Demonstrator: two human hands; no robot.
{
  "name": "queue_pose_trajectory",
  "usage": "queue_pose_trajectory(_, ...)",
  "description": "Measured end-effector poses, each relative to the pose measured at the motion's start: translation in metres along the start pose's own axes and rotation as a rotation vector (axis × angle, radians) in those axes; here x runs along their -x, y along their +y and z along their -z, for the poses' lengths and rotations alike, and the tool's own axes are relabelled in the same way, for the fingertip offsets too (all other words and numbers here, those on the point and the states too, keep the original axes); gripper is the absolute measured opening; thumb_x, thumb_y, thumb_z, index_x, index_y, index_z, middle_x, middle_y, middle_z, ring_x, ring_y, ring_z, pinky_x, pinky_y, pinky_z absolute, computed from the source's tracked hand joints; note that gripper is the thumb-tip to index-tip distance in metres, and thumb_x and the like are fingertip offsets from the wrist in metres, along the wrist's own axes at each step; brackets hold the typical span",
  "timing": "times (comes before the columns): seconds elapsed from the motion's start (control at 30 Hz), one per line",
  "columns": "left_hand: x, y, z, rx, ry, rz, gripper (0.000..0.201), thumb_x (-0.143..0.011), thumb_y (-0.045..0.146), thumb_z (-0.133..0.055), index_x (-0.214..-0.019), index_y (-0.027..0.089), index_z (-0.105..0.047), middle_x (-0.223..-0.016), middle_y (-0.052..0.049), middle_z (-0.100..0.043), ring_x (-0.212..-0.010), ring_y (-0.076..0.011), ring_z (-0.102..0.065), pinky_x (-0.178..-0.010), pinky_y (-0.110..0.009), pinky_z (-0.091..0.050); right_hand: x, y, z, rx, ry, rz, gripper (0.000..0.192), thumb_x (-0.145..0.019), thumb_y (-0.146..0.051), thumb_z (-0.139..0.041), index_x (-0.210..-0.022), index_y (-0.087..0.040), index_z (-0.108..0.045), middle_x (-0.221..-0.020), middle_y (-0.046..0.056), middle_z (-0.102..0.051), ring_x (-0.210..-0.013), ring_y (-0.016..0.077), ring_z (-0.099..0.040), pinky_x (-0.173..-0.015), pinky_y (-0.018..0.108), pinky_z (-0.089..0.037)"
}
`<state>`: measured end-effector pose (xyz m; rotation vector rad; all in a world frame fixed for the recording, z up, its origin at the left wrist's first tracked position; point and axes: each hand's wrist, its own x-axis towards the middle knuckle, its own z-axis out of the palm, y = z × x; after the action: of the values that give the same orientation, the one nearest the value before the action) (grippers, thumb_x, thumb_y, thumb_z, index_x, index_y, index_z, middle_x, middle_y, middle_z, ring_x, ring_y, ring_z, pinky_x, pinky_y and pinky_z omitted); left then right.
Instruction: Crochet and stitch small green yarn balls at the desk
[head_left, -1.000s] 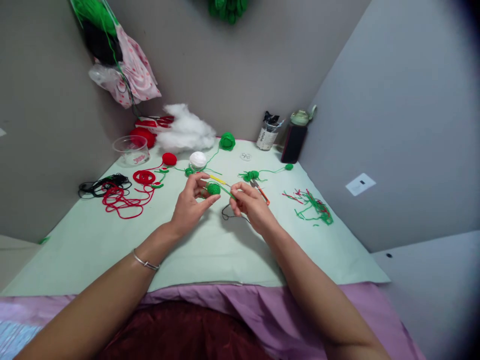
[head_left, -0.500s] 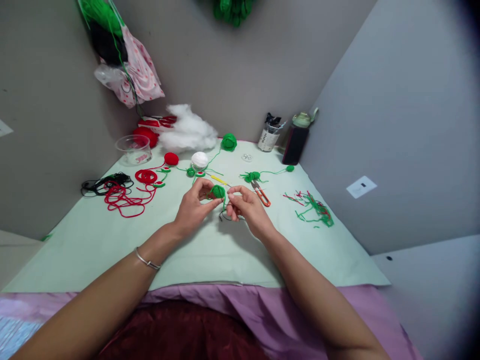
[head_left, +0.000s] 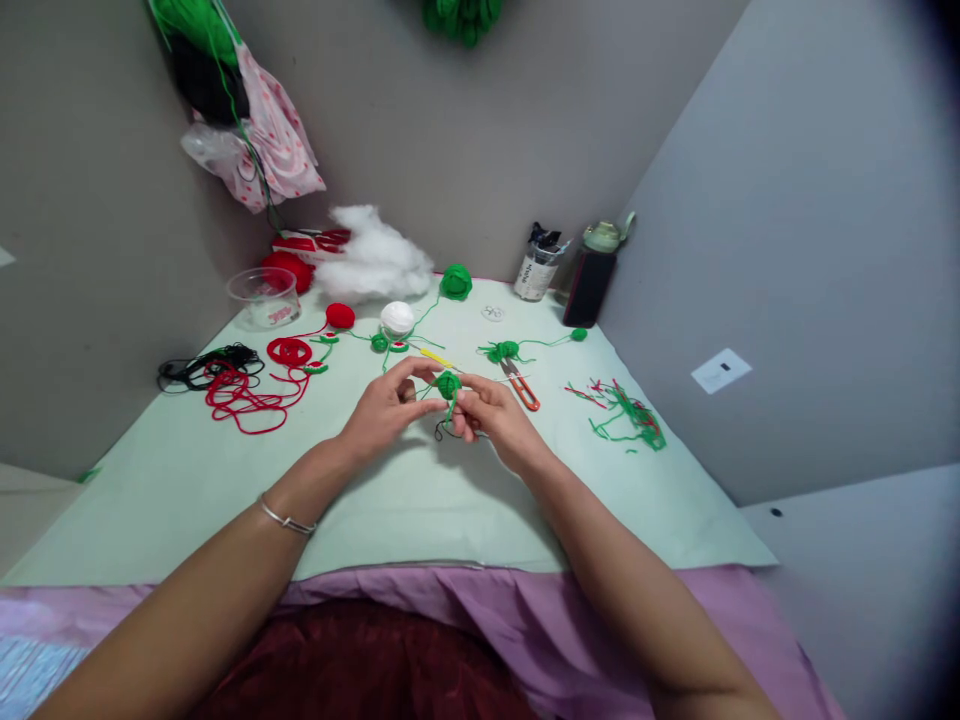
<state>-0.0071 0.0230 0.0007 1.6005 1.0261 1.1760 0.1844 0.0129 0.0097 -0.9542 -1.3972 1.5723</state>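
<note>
A small round green crochet piece [head_left: 448, 385] is held up above the table between my two hands. My left hand [head_left: 381, 415] curls around its left side, thumb below and index finger above. My right hand [head_left: 496, 415] pinches its right edge with thumb and index finger, the other fingers folded in. A green strand hangs from the piece, and a thin dark strand [head_left: 441, 432] shows beneath it. Just behind the hands lies a yellow-handled crochet hook [head_left: 435, 357]. Orange thread snips [head_left: 523, 388] rest beyond my right hand.
Red yarn [head_left: 255, 400], black yarn [head_left: 210, 366] and a clear tub [head_left: 264, 300] lie left. White stuffing [head_left: 375, 260], a white ball [head_left: 397, 319] and green yarn [head_left: 456, 282] sit behind. Yarn scraps [head_left: 630, 420], a pen jar [head_left: 534, 276] and a bottle [head_left: 592, 275] are right.
The green piece has shifted a little right, against the fingers of my right hand, and looks turned. My left fingers have opened slightly around it. The view has moved slightly.
</note>
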Motion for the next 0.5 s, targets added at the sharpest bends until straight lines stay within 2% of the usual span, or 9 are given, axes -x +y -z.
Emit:
queue_pose_trajectory(0.07,-0.005,0.003,0.008,0.163,0.025,0.090,0.037,-0.077,0.037,-0.079,-0.110,0.022,-0.068,-0.082,0.001,-0.061,-0.056,-0.0088,-0.041,-0.053,-0.024,-0.034,-0.001,-0.002,0.002,-0.057,0.001,-0.018,0.038,-0.081,-0.049,-0.072,-0.093,-0.015,-0.063,-0.057,-0.003,-0.061,-0.043,0.0076,-0.047,-0.044,0.020,-0.033)
queue_pose_trajectory(0.17,-0.011,0.007,0.021,0.409,0.095,0.131,0.028,-0.083,0.042,-0.075,-0.100,0.020,-0.071,-0.067,0.004,-0.050,-0.058,-0.0093,-0.043,-0.060,-0.023,-0.041,-0.001,-0.004,0.005,-0.140,-0.016,-0.038,0.036,-0.080,-0.047,-0.075,-0.076,-0.016,-0.056,-0.055,-0.003,-0.059,-0.042,0.0059,-0.043,-0.044,0.020,-0.029)
queue_pose_trajectory(0.27,-0.012,0.009,0.026,0.594,0.111,0.150,0.026,-0.084,0.043,-0.075,-0.093,0.020,-0.070,-0.055,0.009,-0.032,-0.049,-0.0074,-0.029,-0.067,-0.024,-0.047,-0.001,-0.005,0.007,-0.227,-0.062,-0.020,0.038,-0.083,-0.044,-0.074,-0.068,-0.017,-0.053,-0.053,-0.004,-0.054,-0.042,0.0052,-0.039,-0.045,0.021,-0.028)
queue_pose_trajectory(0.33,-0.011,0.011,0.024,0.631,0.112,0.165,0.025,-0.084,0.043,-0.075,-0.090,0.020,-0.068,-0.053,0.011,-0.023,-0.046,-0.0068,-0.018,-0.063,-0.025,-0.047,-0.001,-0.005,0.007,-0.268,-0.088,-0.014,0.038,-0.085,-0.042,-0.073,-0.066,-0.016,-0.053,-0.050,-0.005,-0.051,-0.042,0.0053,-0.037,-0.046,0.022,-0.027)
queue_pose_trajectory(0.4,-0.008,0.013,0.019,0.554,0.129,0.138,0.025,-0.082,0.042,-0.077,-0.089,0.020,-0.067,-0.055,0.010,-0.026,-0.047,-0.0066,-0.020,-0.052,-0.022,-0.038,-0.001,-0.004,0.007,-0.290,-0.110,-0.017,0.038,-0.086,-0.041,-0.072,-0.065,-0.016,-0.053,-0.049,-0.005,-0.048,-0.042,0.0054,-0.035,-0.045,0.022,-0.025)
queue_pose_trajectory(0.5,-0.002,0.013,0.009,0.278,0.111,0.037,0.032,-0.076,0.036,-0.082,-0.102,0.022,-0.069,-0.074,0.005,-0.049,-0.051,-0.0057,-0.031,-0.048,-0.022,-0.028,-0.002,-0.003,0.008,-0.307,-0.144,-0.023,0.035,-0.088,-0.041,-0.071,-0.070,-0.016,-0.054,-0.049,-0.006,-0.047,-0.042,0.0054,-0.033,-0.045,0.022,-0.025)
